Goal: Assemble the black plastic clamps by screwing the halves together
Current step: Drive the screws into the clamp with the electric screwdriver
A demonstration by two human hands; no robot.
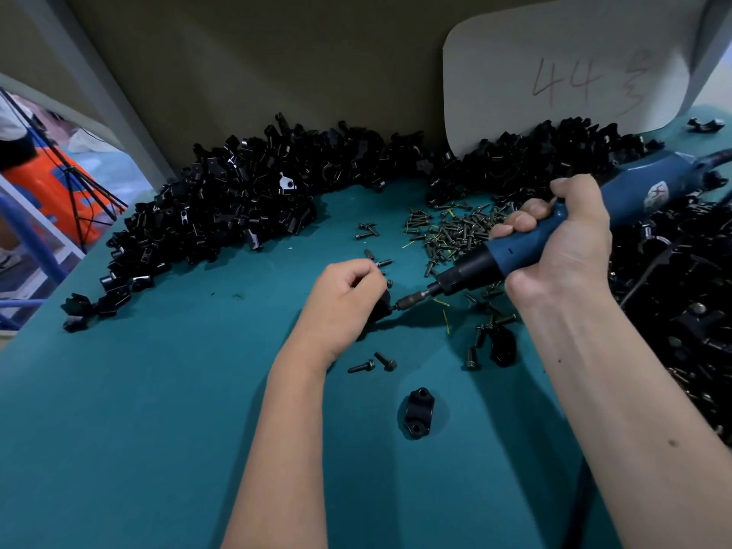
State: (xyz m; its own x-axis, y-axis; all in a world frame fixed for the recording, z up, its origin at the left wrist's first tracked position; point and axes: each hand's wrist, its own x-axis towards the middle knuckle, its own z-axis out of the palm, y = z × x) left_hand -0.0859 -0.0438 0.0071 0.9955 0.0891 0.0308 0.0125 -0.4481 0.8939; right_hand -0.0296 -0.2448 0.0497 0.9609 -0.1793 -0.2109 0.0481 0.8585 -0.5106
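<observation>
- A large heap of loose black clamp halves (222, 204) fills the far left of the teal tabletop (158, 390), so by the look of it most of the work is still ahead
- The left hand (344, 299) sits mid-table with its fingers curled round a black clamp (381, 307), pinning it near the tabletop; a spare screw (382, 263) pokes out from its fingertips
- Two loose screws (374, 364) lie just near of that hand, and a single clamp half (418, 413) with both holes empty lies nearer still, untouched
- The driver bit (412, 299) meets the right side of the held clamp, so the step in hand looks like driving a screw into it; how far the screw is seated is hidden
- A scatter of screws (451, 231) lies far of the bit, and another black part (503, 346) lies near right of it
- The right hand (554, 239) is wrapped tight round the blue electric screwdriver (574, 219), angled down leftward toward the clamp
- At far right a dark pile of parts (681, 311) rests; whether these are finished clamps I cannot tell
</observation>
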